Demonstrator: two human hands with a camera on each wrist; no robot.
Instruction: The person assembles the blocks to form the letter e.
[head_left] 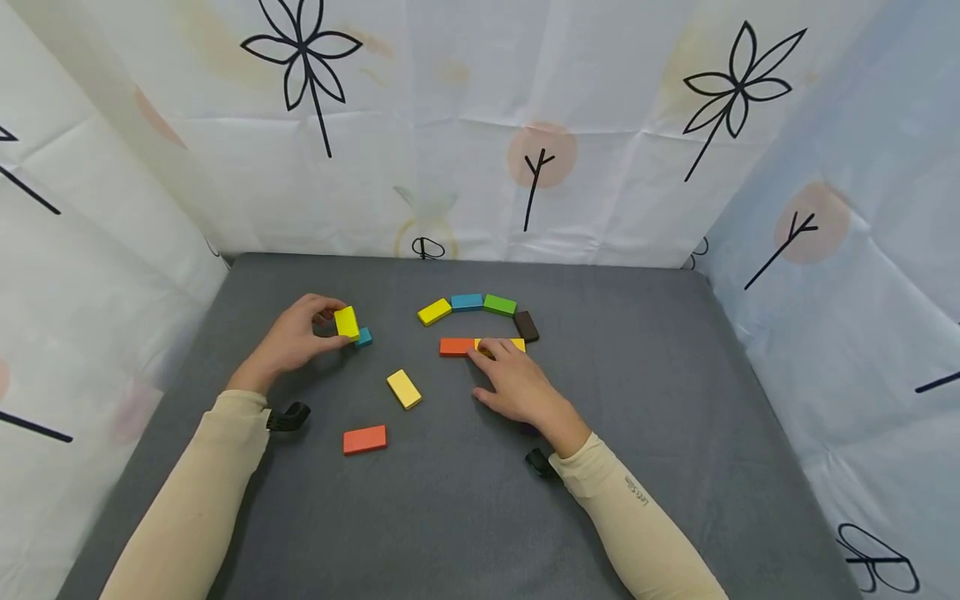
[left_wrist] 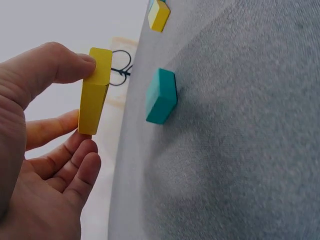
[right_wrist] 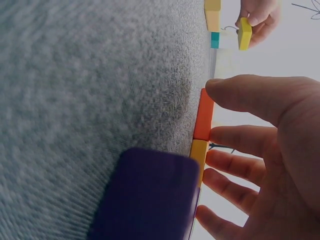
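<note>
One lifted yellow block [head_left: 347,323]: pinched in the left hand [head_left: 292,337], thumb on one end and a fingertip at the other, raised off the table [head_left: 420,525].
Left hand's other fingers: loosely bent, holding nothing else.
Teal block [head_left: 364,337]: lay on the table just beyond the left hand's fingertips, partly hidden behind the lifted yellow block from the head view.
Right hand: the right hand [head_left: 517,387] was spread over a short straight row, fingers a little bent and apart, gripping nothing that I could see; how firmly it pressed, I couldn't tell.
Row under its fingers: a red-orange block [head_left: 453,347] and a golden block [head_left: 519,343], end to end, the index fingertip near their seam.
Curve beyond the right hand: a bright yellow block [head_left: 434,312], a blue block [head_left: 467,302], a green block [head_left: 499,305] and a dark brown block [head_left: 527,326], bending round toward the golden block's far end.
Purple block [right_wrist: 150,195]: looked big in the right wrist view, near the right hand's fingers.
Between the hands: a pale yellow block [head_left: 404,389], lying slantwise.
Nearer the person than either hand: a loose red block [head_left: 365,440], flat and alone.
</note>
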